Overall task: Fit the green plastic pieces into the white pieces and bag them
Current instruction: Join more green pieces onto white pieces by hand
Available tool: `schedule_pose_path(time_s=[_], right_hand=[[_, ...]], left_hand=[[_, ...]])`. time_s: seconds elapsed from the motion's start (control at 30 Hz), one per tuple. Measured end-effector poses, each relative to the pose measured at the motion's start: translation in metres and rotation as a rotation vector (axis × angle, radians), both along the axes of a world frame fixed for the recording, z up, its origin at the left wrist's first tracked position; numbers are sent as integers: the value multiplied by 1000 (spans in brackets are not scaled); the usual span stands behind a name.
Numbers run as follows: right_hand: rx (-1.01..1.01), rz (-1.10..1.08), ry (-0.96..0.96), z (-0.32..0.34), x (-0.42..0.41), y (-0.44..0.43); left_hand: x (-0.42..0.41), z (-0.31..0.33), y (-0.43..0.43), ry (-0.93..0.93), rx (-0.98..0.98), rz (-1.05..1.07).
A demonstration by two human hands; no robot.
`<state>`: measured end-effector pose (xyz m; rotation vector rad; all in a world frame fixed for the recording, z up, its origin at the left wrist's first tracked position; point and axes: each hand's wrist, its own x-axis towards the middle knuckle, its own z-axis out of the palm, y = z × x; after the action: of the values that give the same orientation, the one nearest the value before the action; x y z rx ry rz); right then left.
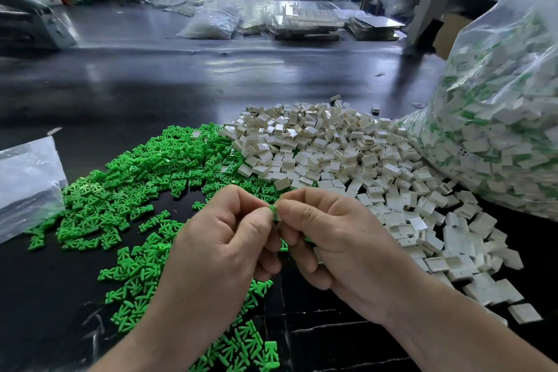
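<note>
- Green piece pinched between your thumbs and forefingers, above the table; a white piece seems to sit under it, mostly hidden.
- Left hand and right hand: both curled tight on that pair.
- Risk: a skewed press may jam its prongs; a slip loses it in the green pile below.
- White pile beyond leans on the full bag; a nudge could mix loose whites in.
</note>
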<state>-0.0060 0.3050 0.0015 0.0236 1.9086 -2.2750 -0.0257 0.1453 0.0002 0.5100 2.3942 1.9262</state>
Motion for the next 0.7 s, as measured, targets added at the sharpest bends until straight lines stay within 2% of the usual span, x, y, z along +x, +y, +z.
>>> schedule_pose_path(time_s=[0.13,0.2,0.3,0.37,0.43,0.53,0.7], right_hand=[[-76,39,-39,5,1,1],[-88,75,-63,8,4,0],[-11,169,-65,10,12,-13],[62,236,-72,10,18,-24],[125,259,-82,11,20,-29],[178,233,-102,11,18,-29],[139,210,-106,13,18,-34]], left_hand=[[-1,-1,-2,99,-98,53],[-6,-2,-5,56,-6,74],[-6,-2,-3,-223,336,-66],[0,-1,3,-419,408,-148],[4,-4,7,-494,463,-167],[5,-6,12,-479,522,-111],[6,-3,20,-336,544,48]])
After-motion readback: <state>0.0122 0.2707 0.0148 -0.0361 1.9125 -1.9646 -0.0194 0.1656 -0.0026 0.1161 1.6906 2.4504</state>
